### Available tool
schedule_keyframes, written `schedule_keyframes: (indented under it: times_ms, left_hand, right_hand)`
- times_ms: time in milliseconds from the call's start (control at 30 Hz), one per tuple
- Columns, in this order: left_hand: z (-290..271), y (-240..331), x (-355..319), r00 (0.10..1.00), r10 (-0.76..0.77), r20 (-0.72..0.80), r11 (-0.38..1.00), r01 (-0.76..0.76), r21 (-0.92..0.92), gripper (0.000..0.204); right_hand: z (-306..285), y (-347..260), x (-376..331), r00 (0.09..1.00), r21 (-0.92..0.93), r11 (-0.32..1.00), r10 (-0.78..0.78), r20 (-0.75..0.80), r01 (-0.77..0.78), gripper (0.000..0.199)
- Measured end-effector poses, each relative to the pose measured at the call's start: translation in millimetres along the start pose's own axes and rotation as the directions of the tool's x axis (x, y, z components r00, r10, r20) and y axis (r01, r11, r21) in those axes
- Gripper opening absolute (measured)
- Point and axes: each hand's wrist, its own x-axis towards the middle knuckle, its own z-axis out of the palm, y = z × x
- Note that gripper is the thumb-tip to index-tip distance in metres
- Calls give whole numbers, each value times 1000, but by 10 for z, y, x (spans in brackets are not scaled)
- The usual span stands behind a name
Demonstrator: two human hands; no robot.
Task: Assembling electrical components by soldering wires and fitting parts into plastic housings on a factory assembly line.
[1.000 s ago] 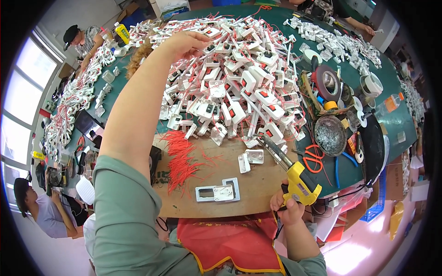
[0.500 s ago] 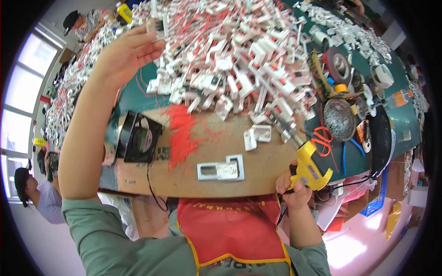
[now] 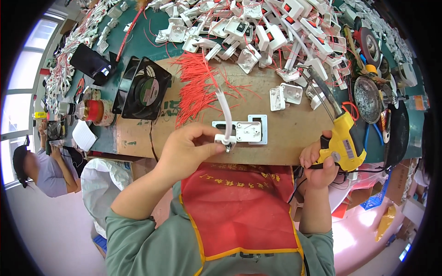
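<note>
My left hand pinches a small white plastic switch housing by its sides, near the board's front edge. From it a white cable rises, with red wire at its far end. Right behind my left fingers lies a flat metal jig, and a white plastic casing sits in it. My right hand is wrapped around the handle of a yellow soldering gun. Its long metal tip points up and left, above the right side of the board, apart from the white housing.
Loose red wires lie on the brown board beside a black fan. White switch parts with red wires heap up at the back. Red scissors and a metal bowl stand right. At left, another person sits.
My left hand has come down from the heap to the jig and now holds a switch housing with its cable. The view has shifted; my right hand still holds the soldering gun.
</note>
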Motion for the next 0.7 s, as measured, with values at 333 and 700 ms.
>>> schedule_keyframes:
  times_ms: [333, 700]
  left_hand:
    - [-28, 85, 141, 996, 65, -64, 991, -57, 121, 30]
    - [-3, -14, 234, 900, 425, -97, 794, -319, 518, 21]
  right_hand:
    - [36, 3, 14, 999, -21, 999, -33, -10, 33, 70]
    - [57, 28, 28, 999, -101, 994, -48, -5, 47, 68]
